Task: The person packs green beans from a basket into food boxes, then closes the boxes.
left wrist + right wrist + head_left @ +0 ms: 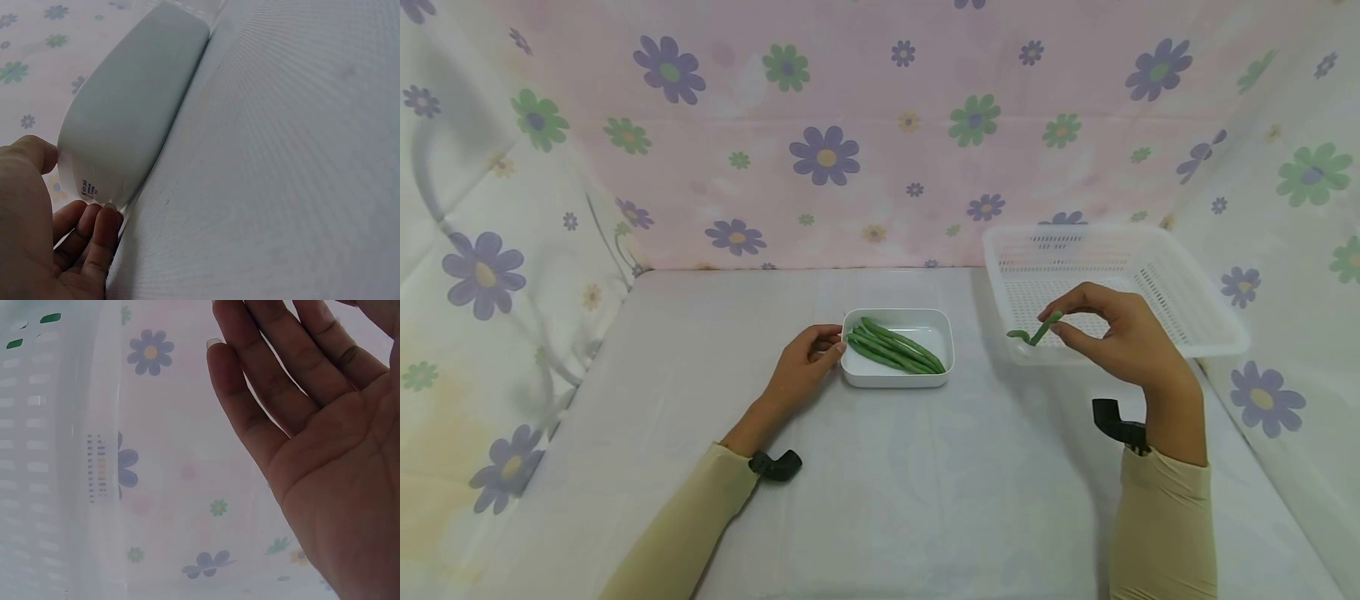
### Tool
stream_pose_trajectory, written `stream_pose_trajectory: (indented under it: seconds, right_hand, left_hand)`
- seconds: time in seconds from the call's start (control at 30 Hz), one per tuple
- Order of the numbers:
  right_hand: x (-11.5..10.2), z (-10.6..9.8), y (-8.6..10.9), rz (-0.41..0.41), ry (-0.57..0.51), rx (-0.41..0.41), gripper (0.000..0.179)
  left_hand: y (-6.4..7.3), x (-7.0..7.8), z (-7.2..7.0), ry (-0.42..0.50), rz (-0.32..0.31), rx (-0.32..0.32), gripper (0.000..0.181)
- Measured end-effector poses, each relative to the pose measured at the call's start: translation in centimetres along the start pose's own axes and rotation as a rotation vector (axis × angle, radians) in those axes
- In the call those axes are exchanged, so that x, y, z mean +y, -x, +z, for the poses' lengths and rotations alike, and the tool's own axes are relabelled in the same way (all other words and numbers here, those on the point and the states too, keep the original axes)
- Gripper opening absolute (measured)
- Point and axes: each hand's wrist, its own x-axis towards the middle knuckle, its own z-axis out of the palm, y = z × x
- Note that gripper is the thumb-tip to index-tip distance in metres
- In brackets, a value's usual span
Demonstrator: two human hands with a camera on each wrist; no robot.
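Observation:
Green beans (891,346) lie in a bundle in a small white rectangular dish (895,381) on the table. My left hand (807,367) holds the dish's left end; in the left wrist view the thumb (39,153) is at the rim and curled fingers (103,234) meet the end wall. Between thumb and forefinger, my right hand (1108,329) pinches a green bean (1046,328) at the near left side of a white slotted basket (1210,325). A short curved green piece shows beside its lower end. The bean is out of sight in the right wrist view.
Bits of green show through the slots of the basket wall (62,425) in the right wrist view. A flowered cloth (865,208) hangs behind and at both sides. White covering spreads over the table (880,483). Each wrist wears a black mount (778,465).

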Motion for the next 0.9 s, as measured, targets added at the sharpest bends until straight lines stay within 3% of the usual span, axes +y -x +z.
stream_pose_trajectory:
  seconds: [0.23,0.47,0.73,0.9]
  right_hand:
    - [-0.7,0.4,-0.4,-0.058,-0.051,0.079,0.03]
    - [-1.0,1.2,-0.9,-0.169,-0.186,0.196,0.025]
    - [-2.4,1.7,-1.4,-0.199,-0.239,0.309,0.022]
    - [-3.2,2.2,-1.8,-0.224,-0.276,0.339,0.022]
  left_hand:
    - [0.0,0.2,-0.1,0.007,0.012,-0.006,0.041]
    - [0.0,0.0,-0.1,0.003,0.002,-0.015,0.043]
    - [0.0,0.0,-0.1,0.003,0.02,-0.014,0.042]
    - [0.1,0.0,0.0,-0.011,0.02,-0.009,0.042]
